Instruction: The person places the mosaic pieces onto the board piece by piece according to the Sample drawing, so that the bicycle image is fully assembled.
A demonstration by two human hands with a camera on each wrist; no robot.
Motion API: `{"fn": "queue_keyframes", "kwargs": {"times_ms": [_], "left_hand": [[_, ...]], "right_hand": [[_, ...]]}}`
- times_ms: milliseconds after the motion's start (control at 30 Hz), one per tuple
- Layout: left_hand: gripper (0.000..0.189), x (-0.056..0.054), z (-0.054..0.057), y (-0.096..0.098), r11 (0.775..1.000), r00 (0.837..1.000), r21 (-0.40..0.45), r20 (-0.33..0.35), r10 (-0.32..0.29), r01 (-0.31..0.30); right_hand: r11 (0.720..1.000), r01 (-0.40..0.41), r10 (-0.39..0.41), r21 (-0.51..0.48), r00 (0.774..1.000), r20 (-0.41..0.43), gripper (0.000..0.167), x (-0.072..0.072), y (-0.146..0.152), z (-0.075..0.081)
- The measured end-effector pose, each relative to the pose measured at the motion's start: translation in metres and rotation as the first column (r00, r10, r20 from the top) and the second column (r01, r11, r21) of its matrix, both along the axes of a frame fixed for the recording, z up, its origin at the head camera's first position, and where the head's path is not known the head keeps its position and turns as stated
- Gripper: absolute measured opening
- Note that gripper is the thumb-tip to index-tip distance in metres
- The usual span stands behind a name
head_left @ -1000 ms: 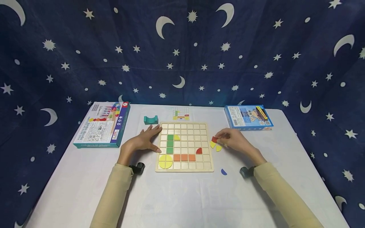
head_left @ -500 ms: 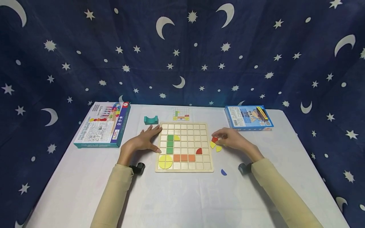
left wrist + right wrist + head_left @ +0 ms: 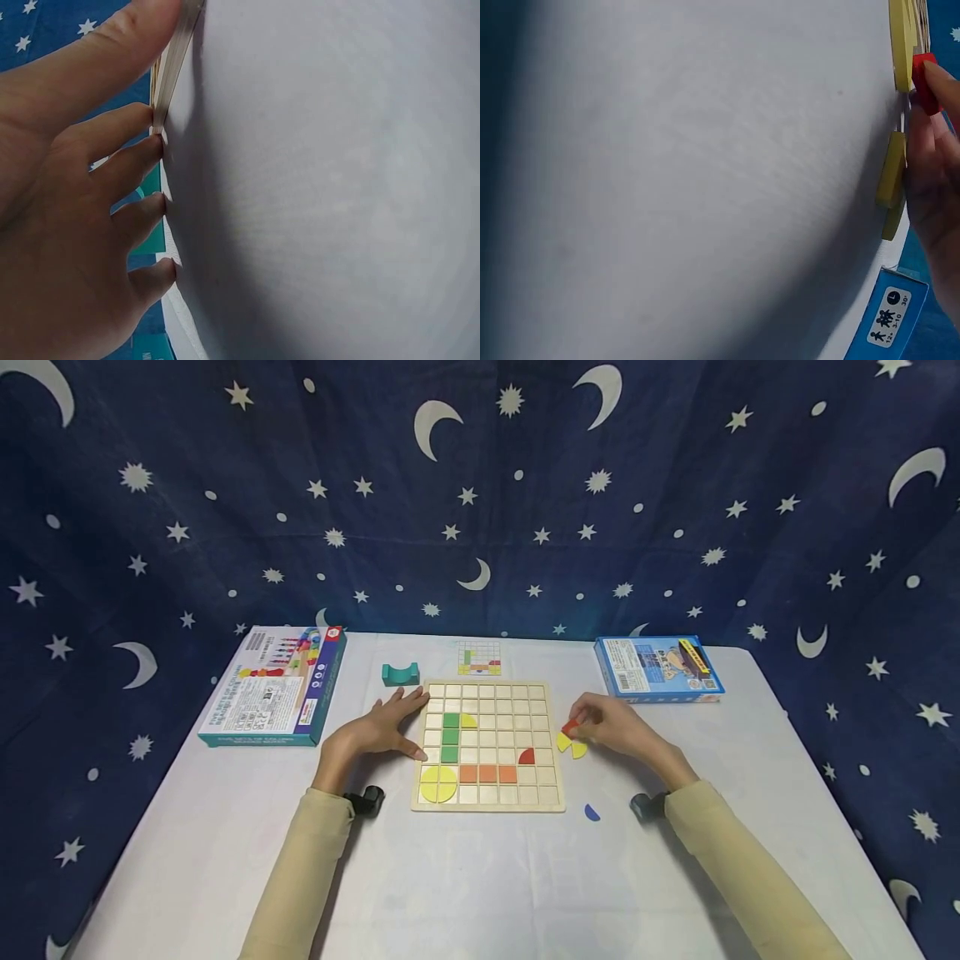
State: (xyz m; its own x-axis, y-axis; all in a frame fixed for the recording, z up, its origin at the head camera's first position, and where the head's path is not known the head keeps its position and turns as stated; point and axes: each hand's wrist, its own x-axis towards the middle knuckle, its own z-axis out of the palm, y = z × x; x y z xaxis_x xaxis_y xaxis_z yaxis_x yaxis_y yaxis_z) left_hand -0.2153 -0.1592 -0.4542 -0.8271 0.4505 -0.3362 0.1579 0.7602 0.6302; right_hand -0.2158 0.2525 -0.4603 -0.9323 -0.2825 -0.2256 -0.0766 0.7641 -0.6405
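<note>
My left hand [image 3: 378, 728] spreads its fingers along the left edge of the wooden grid board [image 3: 487, 805], thumb and fingertips touching its frame. The board bears green squares [image 3: 450, 737], a yellow quarter circle [image 3: 468, 721], a yellow disc of quarter pieces [image 3: 438, 783], a row of orange squares [image 3: 487, 773] and a red quarter circle [image 3: 527, 757]. To the board's right, my right hand [image 3: 611, 724] pinches a small red block [image 3: 924, 84] between thumb and fingers. Yellow quarter pieces [image 3: 579, 749] lie just beneath that hand.
Behind the board lie a printed pattern card [image 3: 479, 658] and a teal arch-shaped block [image 3: 401, 674]. One game box [image 3: 270, 689] stands at the left and a blue box [image 3: 660, 669] at the back right. A blue half-round piece [image 3: 592, 812] rests near the board's lower right corner.
My right fingers shifted over the red block, which lay flat by the yellow pieces and now sits tilted in their pinch. The left hand stays at the board's edge.
</note>
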Motion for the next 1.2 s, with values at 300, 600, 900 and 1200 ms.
{"fn": "queue_keyframes", "kwargs": {"times_ms": [300,600,900,1200], "left_hand": [[0.111,0.0,0.0,0.001,1.0,1.0,-0.008,0.023,0.022,-0.022],[0.111,-0.001,0.0,0.002,1.0,1.0,-0.008,0.012,0.016,-0.016],[0.112,0.0,0.001,0.001,1.0,1.0,-0.006,0.016,0.016,-0.016],[0.112,0.0,0.001,0.001,1.0,1.0,-0.006,0.02,0.022,-0.022]], "right_hand": [[0.997,0.044,-0.045,-0.057,0.999,-0.022,0.016,0.009,0.005,0.004],[0.991,0.019,-0.018,-0.129,1.0,0.007,0.021,0.017,0.006,0.005],[0.974,0.007,0.015,-0.225,0.995,0.095,0.033,0.025,0.002,0.004],[0.977,-0.028,0.051,-0.212,0.993,0.105,0.036,0.03,-0.006,0.004]]}}
